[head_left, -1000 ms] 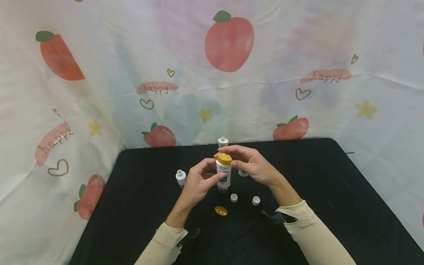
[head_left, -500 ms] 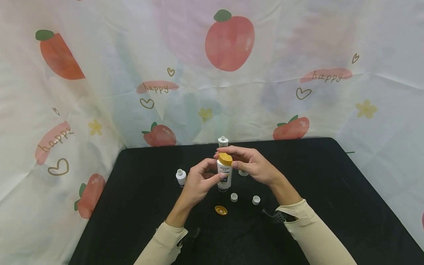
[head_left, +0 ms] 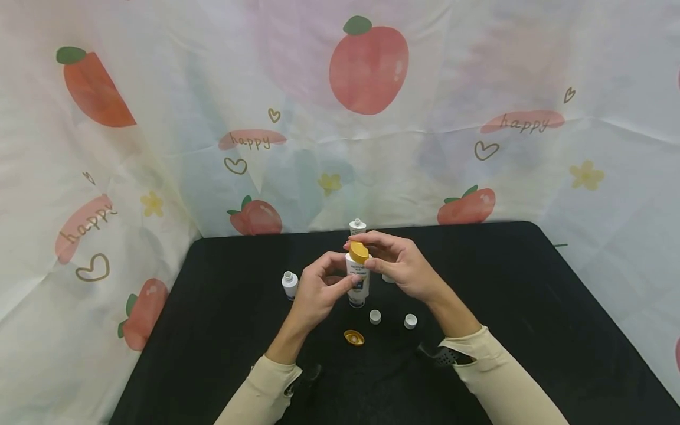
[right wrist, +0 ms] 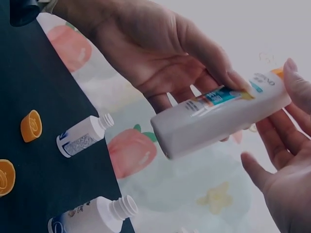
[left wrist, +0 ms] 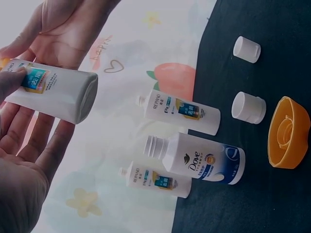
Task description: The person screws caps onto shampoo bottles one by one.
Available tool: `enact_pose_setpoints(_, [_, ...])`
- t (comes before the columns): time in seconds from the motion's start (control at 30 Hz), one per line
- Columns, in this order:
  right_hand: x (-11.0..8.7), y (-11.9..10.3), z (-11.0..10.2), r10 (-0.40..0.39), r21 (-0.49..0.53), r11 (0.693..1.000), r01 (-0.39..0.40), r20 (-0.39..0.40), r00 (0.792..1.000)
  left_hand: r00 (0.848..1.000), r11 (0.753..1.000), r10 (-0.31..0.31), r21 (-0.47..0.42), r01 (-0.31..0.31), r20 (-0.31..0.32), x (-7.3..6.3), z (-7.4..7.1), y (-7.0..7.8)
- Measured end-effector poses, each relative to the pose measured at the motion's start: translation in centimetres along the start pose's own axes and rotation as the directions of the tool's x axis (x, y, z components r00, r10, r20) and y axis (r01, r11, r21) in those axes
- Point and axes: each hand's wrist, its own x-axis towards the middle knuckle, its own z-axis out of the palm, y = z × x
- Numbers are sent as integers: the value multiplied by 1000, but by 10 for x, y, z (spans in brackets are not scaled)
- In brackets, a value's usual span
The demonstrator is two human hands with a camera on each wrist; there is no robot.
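My left hand [head_left: 321,289] grips a white shampoo bottle [head_left: 356,267], its thumb pressed on the blue-and-yellow label. The bottle is held above the table, its base showing in the left wrist view. My right hand [head_left: 404,264] pinches the gold cap [head_left: 358,252] at the bottle's top between thumb and fingers. That cap tilts against the bottle, and the bottle's white shoulder shows below it. In the right wrist view the cap [right wrist: 278,73] is mostly covered by the right fingers.
A Dove bottle [left wrist: 204,160] without a cap stands behind the held one. Two uncapped white bottles [left wrist: 182,111] stand beyond, and another bottle [head_left: 289,285] is at the left. Two white caps [head_left: 375,317] and a gold cap [head_left: 354,337] lie in front; a second gold cap [right wrist: 31,126] lies left.
The gold cap has turned and tilted on the bottle's top, rising slightly. My right hand has shifted a little left with it, while the left hand keeps its grip almost unmoved.
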Motion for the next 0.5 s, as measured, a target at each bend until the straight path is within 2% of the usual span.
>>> enact_pose_setpoints(0.33, [0,-3,8,41,-58,997,-47,-96,995,999,1000,10,2,-10,-35,1,1,-2])
enact_pose_setpoints(0.5, [0,-4,12,55,-50,997,-62,-134,989,999,1000,7,4,-7,-41,1,1,-3])
